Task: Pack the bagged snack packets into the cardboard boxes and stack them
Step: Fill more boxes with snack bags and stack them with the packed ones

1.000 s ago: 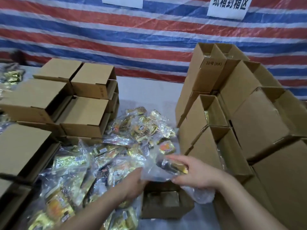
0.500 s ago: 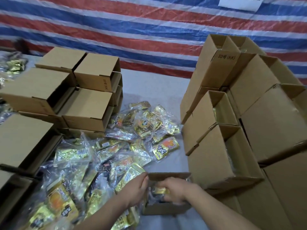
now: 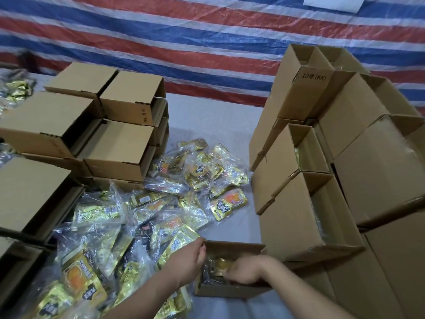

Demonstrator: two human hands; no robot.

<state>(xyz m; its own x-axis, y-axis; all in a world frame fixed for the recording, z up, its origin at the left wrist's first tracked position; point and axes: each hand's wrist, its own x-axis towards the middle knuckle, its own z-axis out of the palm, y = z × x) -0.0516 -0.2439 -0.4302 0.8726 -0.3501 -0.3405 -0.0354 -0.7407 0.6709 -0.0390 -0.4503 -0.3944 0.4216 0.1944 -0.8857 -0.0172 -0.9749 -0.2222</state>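
A small open cardboard box [image 3: 232, 245] stands at the near edge of the table. My left hand [image 3: 187, 264] grips its left wall, with the fingers curled over the rim. Inside the box, the fingers of my right hand [image 3: 245, 270] are curled onto a clear bag of gold snack packets [image 3: 217, 264], which lies partly hidden under the hand. A loose pile of bagged snack packets [image 3: 138, 217] spreads over the table to the left of the box.
Filled boxes lie on their sides in a tall stack [image 3: 303, 217] close on the right of the open box. Empty boxes [image 3: 119, 155] are stacked at the left and back left. A striped tarp [image 3: 207, 42] hangs behind the grey table [image 3: 213, 120].
My right hand carried the clear bag from above the pile down into the open box. My left hand moved from the pile to the box's left wall. The view tilted downward.
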